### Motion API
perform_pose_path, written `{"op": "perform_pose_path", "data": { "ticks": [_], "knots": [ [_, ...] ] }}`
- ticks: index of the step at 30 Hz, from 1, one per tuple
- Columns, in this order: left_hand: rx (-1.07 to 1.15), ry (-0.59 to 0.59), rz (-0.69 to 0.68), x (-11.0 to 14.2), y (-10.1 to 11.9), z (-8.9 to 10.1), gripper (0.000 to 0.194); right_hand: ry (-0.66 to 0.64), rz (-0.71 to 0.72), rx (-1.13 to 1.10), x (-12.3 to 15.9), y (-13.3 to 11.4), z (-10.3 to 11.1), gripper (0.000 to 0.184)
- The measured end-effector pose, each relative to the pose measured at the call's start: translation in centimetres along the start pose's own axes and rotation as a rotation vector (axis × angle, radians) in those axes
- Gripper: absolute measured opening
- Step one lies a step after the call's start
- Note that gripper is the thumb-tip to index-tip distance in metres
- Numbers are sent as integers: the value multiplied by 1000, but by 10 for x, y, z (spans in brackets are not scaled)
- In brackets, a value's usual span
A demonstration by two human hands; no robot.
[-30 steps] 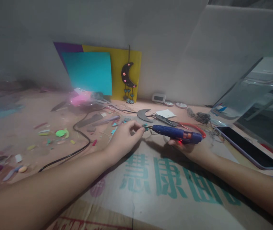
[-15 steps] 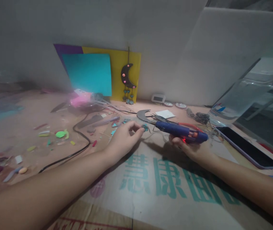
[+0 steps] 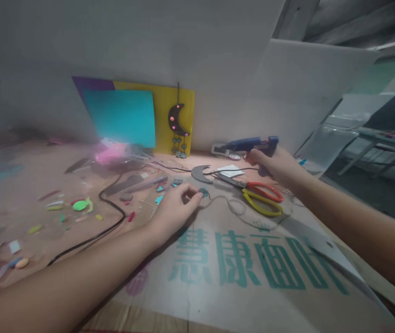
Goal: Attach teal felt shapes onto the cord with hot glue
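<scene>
My left hand [image 3: 182,203] pinches a small teal flower-like piece [image 3: 203,192] between thumb and fingertips, low over the printed sheet [image 3: 218,291]. A thin grey cord [image 3: 230,201] trails to the right from the piece. Farther right and back, my right hand [image 3: 265,159] is wrapped around a blue glue gun [image 3: 244,144], whose nozzle points left in front of the small white device [image 3: 219,149]. Between the hands lie a grey crescent [image 3: 198,175] and scissors [image 3: 263,199] with one red and one yellow handle.
A dark moon ornament [image 3: 175,121] hangs against the yellow board [image 3: 163,106], beside a cyan sheet [image 3: 121,115]. Colourful scraps [image 3: 80,205] and a black cable [image 3: 114,222] lie at left. A white paper piece [image 3: 231,171] sits behind the scissors.
My right hand has carried the glue gun away from the teal piece, up and back toward the wall, uncovering the scissors. My left hand still pinches the piece. The view has shifted slightly.
</scene>
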State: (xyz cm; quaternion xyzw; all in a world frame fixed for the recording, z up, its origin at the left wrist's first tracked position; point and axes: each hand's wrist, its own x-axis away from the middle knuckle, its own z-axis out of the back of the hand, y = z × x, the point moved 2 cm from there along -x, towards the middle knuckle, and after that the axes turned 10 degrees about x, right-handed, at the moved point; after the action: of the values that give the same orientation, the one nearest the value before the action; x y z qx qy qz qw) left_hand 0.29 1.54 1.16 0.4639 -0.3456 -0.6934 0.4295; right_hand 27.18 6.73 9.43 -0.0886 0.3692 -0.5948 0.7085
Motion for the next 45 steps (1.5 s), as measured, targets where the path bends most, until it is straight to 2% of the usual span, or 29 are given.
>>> {"op": "perform_pose_path", "data": {
  "ticks": [3,7,13,19,24,33,39,45],
  "knots": [
    [-1,-6,1,0,-1,0,20,-67,-103,57,-23,28,-11,46],
    [16,-19,2,0,-1,-1,20,-88,-150,124,-37,60,-31,36],
    [21,-27,20,0,-3,-1,21,-114,-172,283,-44,83,-44,32],
    [37,-33,10,-1,-4,-2,20,-146,-128,431,-39,89,-30,44],
    [17,-31,17,-1,-2,-1,20,-176,-110,470,-36,92,-25,44],
    [-10,-44,43,-1,-6,-3,22,-184,-167,341,-58,91,-55,34],
    [-16,-49,41,0,-7,-3,23,-269,-208,195,-76,83,-80,33],
    [-28,-52,38,-1,-3,-4,22,-259,-202,176,-81,78,-85,34]
  ]
}}
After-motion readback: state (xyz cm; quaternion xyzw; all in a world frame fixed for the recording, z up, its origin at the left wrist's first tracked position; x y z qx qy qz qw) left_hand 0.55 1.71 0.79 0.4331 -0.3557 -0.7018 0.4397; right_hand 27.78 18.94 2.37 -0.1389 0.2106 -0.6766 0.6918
